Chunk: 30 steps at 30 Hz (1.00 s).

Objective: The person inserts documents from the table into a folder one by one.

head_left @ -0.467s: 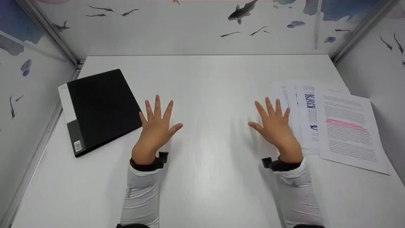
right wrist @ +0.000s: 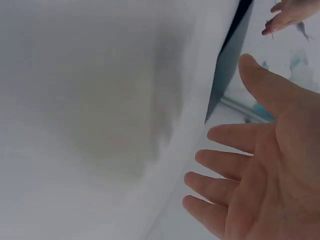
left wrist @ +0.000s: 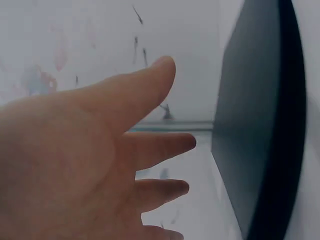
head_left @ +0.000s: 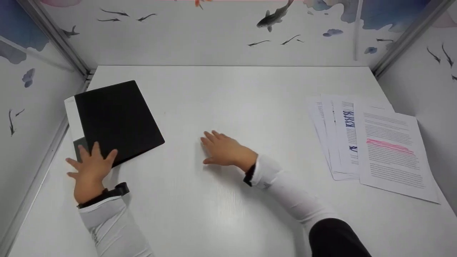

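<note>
A black folder with a white and grey spine strip lies tilted at the left of the table. My left hand is over its lower left corner in the head view, fingers spread and holding nothing. In the left wrist view the folder stands beside the spread fingers, with a gap showing between them. Around the table's middle is my right hand, pointing left toward the folder, its fingers extended and nothing in them. The right wrist view shows that hand palm side, with the folder beyond its fingertips.
Printed sheets lie fanned and overlapping at the right of the white table; the top one has a pink highlighted line. Panels with fish drawings wall in the back and both sides.
My left hand has moved left and nearer me, to the folder's lower corner. The right hand has swung left from beside the papers to the table's middle. Folder and papers stay put.
</note>
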{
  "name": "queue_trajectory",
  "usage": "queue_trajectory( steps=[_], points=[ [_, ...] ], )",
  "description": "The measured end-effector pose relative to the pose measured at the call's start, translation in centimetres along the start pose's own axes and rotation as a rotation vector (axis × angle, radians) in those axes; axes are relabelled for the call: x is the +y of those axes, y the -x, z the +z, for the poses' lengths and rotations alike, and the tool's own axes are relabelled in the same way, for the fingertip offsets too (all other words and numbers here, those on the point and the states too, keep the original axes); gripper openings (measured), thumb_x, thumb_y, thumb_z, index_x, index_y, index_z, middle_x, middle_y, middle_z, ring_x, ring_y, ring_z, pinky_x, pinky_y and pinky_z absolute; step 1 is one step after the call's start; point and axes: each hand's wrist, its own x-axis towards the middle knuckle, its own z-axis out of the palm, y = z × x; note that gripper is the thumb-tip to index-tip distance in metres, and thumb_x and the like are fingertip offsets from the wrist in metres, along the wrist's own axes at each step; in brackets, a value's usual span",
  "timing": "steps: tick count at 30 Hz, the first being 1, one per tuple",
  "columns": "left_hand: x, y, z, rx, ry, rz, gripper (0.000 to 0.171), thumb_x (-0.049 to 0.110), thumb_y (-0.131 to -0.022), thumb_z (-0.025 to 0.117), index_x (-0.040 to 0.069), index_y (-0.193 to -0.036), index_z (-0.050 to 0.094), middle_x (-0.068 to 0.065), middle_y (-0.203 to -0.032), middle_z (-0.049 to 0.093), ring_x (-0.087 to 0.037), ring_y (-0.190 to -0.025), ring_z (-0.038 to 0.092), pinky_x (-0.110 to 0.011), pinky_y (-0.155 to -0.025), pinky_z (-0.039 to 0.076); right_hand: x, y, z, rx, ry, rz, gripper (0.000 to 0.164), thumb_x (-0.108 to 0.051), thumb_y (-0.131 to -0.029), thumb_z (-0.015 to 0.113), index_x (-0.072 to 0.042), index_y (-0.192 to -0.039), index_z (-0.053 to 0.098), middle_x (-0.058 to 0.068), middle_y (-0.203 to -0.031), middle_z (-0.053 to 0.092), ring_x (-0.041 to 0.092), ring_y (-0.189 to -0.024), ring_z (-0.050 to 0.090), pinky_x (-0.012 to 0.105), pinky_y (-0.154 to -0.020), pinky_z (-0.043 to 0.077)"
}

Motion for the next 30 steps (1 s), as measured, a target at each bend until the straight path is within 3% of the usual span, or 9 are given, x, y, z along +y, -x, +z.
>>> queue_trajectory(
  steps=[3,7,11,14,18,21,25,30],
  points=[
    [-1.4,-0.4,0.0,-0.037,0.013,-0.032,0.089,0.056,-0.100,0.029,-0.006,-0.149,-0.012,-0.035,-0.145,-0.036,-0.064,-0.126,-0.033,-0.079,-0.099,-0.008,-3.1,-3.6,0.3,-0.029,0.036,-0.041,0.081,-0.053,-0.097,0.047,-0.011,-0.156,0.011,0.009,-0.164,0.003,0.027,-0.151,0.006,0.038,-0.121,0.013],
    [-1.3,-0.8,0.3,-0.054,-0.032,0.007,0.091,0.054,-0.101,0.031,-0.013,-0.146,-0.010,-0.042,-0.144,-0.030,-0.066,-0.128,-0.027,-0.078,-0.103,-0.002,-6.4,-7.4,0.5,-0.048,0.037,-0.099,0.082,-0.056,-0.097,0.044,-0.018,-0.157,0.004,0.004,-0.164,-0.006,0.024,-0.151,-0.001,0.038,-0.121,0.012],
    [-0.9,-0.8,0.5,-0.067,-0.061,0.005,0.092,0.052,-0.101,0.032,-0.017,-0.144,-0.012,-0.045,-0.143,-0.027,-0.067,-0.129,-0.024,-0.077,-0.103,0.000,-8.3,-9.6,0.5,-0.053,0.047,-0.147,0.078,-0.057,-0.098,0.039,-0.022,-0.157,0.001,-0.003,-0.164,-0.008,0.019,-0.151,-0.004,0.037,-0.121,0.010],
    [-0.8,-0.7,0.5,-0.076,-0.073,0.004,0.090,0.049,-0.102,0.033,-0.017,-0.144,-0.011,-0.045,-0.143,-0.026,-0.067,-0.129,-0.023,-0.077,-0.104,0.001,-8.5,-10.4,0.2,-0.075,0.104,-0.179,0.073,-0.053,-0.101,0.036,-0.022,-0.157,0.001,-0.006,-0.164,-0.006,0.015,-0.151,-0.005,0.035,-0.121,0.009],
    [-0.3,-0.7,0.8,-0.082,-0.099,0.029,0.087,0.044,-0.103,0.036,-0.019,-0.144,-0.008,-0.047,-0.143,-0.024,-0.069,-0.129,-0.020,-0.076,-0.104,0.005,-7.2,-10.0,-0.4,-0.109,0.130,-0.212,0.067,-0.047,-0.104,0.033,-0.019,-0.157,0.004,-0.005,-0.164,-0.002,0.014,-0.151,-0.003,0.037,-0.122,0.009],
    [1.2,-1.0,1.6,-0.078,-0.131,0.052,0.085,0.040,-0.102,0.040,-0.019,-0.145,-0.006,-0.047,-0.144,-0.021,-0.069,-0.130,-0.016,-0.075,-0.106,0.009,-5.5,-9.2,-0.8,-0.120,0.088,-0.215,0.064,-0.044,-0.105,0.033,-0.017,-0.157,0.008,-0.003,-0.164,0.002,0.016,-0.151,0.000,0.037,-0.121,0.009],
    [4.4,-1.4,3.8,-0.036,-0.198,0.096,0.084,0.036,-0.101,0.044,-0.017,-0.147,-0.001,-0.046,-0.146,-0.015,-0.068,-0.133,-0.009,-0.072,-0.107,0.014,-2.0,-6.8,-0.5,-0.110,0.038,-0.208,0.065,-0.041,-0.104,0.036,-0.014,-0.157,0.009,0.001,-0.164,0.004,0.020,-0.151,0.003,0.038,-0.121,0.010],
    [9.4,-1.3,7.3,0.028,-0.303,0.156,0.084,0.037,-0.098,0.052,-0.012,-0.150,0.008,-0.042,-0.151,-0.005,-0.065,-0.136,0.000,-0.069,-0.108,0.022,2.4,-2.2,0.4,-0.060,0.032,-0.163,0.064,-0.038,-0.103,0.042,-0.010,-0.156,0.017,0.005,-0.163,0.013,0.024,-0.150,0.014,0.041,-0.120,0.018]
  ],
)
